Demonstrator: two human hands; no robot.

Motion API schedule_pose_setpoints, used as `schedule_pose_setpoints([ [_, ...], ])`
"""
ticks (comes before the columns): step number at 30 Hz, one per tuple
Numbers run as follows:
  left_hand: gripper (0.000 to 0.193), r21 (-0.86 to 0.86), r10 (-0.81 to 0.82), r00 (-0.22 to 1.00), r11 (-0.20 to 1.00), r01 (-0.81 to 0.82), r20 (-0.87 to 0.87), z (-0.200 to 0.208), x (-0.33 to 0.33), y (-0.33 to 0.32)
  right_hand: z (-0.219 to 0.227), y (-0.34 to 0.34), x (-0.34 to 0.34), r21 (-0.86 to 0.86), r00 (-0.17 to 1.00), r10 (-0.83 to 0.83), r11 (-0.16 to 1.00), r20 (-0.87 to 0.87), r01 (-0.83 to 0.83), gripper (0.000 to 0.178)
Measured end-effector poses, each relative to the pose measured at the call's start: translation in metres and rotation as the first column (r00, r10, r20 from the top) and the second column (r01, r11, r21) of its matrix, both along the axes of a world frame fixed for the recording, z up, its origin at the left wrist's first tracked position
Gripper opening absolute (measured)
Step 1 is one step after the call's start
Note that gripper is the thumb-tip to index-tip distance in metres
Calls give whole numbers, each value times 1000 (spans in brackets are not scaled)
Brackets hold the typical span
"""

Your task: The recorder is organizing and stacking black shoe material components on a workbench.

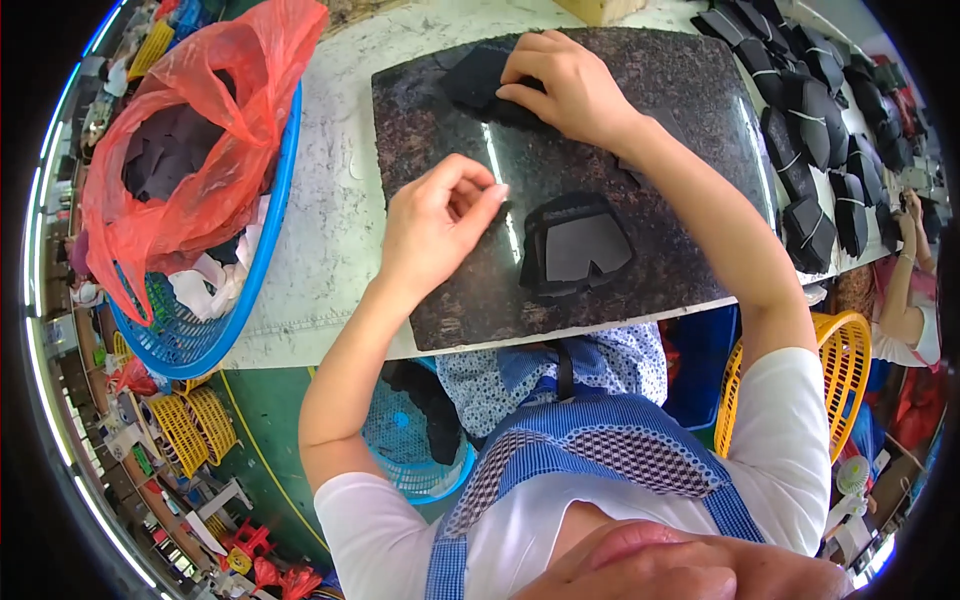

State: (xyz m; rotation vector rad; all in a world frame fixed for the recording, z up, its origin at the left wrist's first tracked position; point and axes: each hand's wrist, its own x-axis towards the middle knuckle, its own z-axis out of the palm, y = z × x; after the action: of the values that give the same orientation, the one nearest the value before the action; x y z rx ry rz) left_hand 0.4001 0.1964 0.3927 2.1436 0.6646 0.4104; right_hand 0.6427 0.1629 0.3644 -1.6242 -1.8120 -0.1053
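My right hand (570,88) is at the far side of a dark speckled stone slab (680,90). Its curled fingers and thumb grip the edge of a flat black piece (475,80), which looks like cloth or foam. Closer in and to the left, my left hand (435,225) hovers over the slab with thumb and forefinger pinched. A tiny dark bit shows at their tips, too small to name. In front of both hands lies a small stack of black cut pieces (535,270), topped by a smooth grey notched piece (583,248).
A blue basket (262,265) at left holds a red plastic bag (225,150) with dark scraps. Bundles of tied black pieces (815,120) lie at right. Below the table are a light-blue basket (400,440) and a yellow basket (845,350). Another person's arm (905,260) shows far right.
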Motion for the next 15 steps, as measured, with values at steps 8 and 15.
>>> schedule_pose_setpoints([
  [8, 36, 695, -284, 958, 694, 187, 25, -14, 49, 55, 29, -8, 29, 4, 635, -185, 959, -750, 284, 21],
  [15, 28, 664, -292, 956, 709, 239, -32, -9, 65, 63, 31, -167, -37, 33, 978, 157, 986, 137, -163, 15],
])
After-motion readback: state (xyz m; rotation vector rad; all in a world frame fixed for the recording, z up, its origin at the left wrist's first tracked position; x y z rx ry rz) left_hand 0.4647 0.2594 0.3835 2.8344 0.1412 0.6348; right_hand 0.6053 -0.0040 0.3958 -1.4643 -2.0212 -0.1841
